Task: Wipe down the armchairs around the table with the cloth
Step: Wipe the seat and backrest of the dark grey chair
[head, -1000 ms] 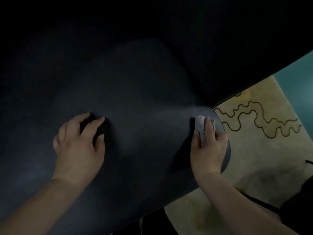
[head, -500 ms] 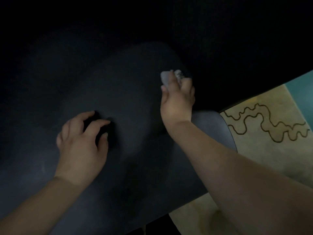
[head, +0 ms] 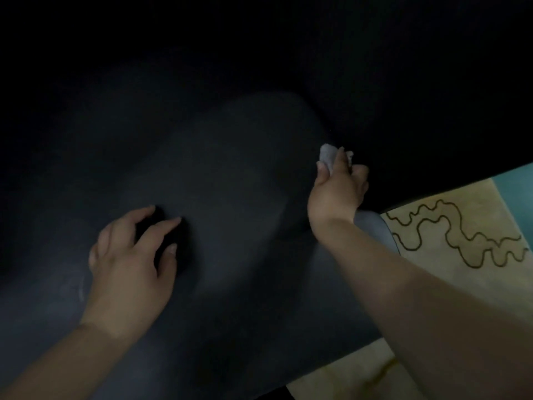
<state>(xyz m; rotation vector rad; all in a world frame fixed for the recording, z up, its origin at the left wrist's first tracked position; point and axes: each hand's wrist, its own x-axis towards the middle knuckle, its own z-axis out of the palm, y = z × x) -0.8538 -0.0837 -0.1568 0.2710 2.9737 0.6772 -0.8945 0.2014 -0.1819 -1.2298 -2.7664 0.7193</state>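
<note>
Fingers of your right hand (head: 337, 186) pinch the bunched cloth (head: 330, 155) at the armchair (head: 230, 174) seat's right edge, where seat meets backrest — your left hand (head: 129, 264) rests spread on the cushion, holding nothing. Dim light could hide missed patches — the small wad may slip.

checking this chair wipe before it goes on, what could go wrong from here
The scene is very dark, so missed patches on the dark grey upholstered armchair seat could go unnoticed. The small pale grey cloth is bunched in the right hand, with little of it showing, so each pass may cover little. The left hand rests fingertips-down on the seat, and the part beneath it may get skipped.
</note>
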